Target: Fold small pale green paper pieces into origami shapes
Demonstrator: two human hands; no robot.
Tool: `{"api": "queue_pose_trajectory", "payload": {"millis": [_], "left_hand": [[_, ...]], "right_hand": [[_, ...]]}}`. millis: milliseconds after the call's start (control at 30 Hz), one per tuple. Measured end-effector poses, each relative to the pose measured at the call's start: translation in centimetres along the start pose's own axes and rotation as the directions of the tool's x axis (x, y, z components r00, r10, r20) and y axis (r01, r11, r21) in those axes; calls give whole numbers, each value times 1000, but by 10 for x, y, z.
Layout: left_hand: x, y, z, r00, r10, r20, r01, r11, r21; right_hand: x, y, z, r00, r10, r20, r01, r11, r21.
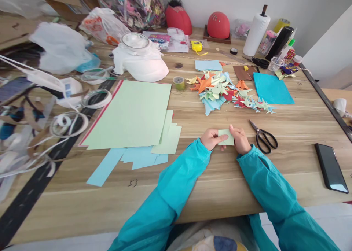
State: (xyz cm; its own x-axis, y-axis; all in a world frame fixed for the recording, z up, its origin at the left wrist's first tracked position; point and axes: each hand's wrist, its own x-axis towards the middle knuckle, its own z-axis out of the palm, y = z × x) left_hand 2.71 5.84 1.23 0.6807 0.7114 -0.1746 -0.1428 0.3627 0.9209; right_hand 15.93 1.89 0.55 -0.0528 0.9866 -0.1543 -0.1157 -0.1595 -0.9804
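Note:
A small square of pale green paper [226, 133] is held above the wooden table between both hands. My left hand [211, 138] pinches its left side, thumb lying across the front. On the right edge, my right hand [240, 139] grips it between thumb and fingers. Just right of that hand lie black-handled scissors [265, 136], blades pointing up and away. Beyond the hands is a pile of folded paper cranes [217, 89] in green, orange, blue and red. Large green sheets [137, 111] and smaller green pieces [172, 139] lie to the left, with blue paper strips [106, 166] below them.
A phone [331, 166] lies at the right. Behind the cranes are a turquoise cloth square [272, 88], a thread spool [179, 83] and a yellow tape measure [197, 46]. White cord coils [68, 124] and plastic bags [60, 47] crowd the left; bottles [280, 42] stand at back right.

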Motion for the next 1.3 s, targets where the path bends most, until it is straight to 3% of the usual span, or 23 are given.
{"api": "queue_pose_trajectory", "payload": {"millis": [267, 533, 767, 1100, 1300], "left_hand": [[1, -5, -1, 1000, -10, -7, 10, 1000, -29], [-1, -2, 0, 1000, 9, -19, -9, 1000, 12], [-1, -1, 0, 1000, 12, -18, -12, 1000, -22], [0, 1, 2, 992, 1, -124, -5, 1000, -30], [0, 1, 2, 993, 3, -120, -8, 999, -43]], "right_hand": [[6, 9, -7, 989, -1, -150, 4, 1000, 15], [1, 1, -2, 1000, 10, 15, -11, 998, 59], [2, 2, -3, 998, -11, -67, 16, 997, 73], [5, 3, -3, 985, -43, -168, 53, 997, 58], [5, 5, -3, 985, -58, -165, 71, 995, 77]]}}
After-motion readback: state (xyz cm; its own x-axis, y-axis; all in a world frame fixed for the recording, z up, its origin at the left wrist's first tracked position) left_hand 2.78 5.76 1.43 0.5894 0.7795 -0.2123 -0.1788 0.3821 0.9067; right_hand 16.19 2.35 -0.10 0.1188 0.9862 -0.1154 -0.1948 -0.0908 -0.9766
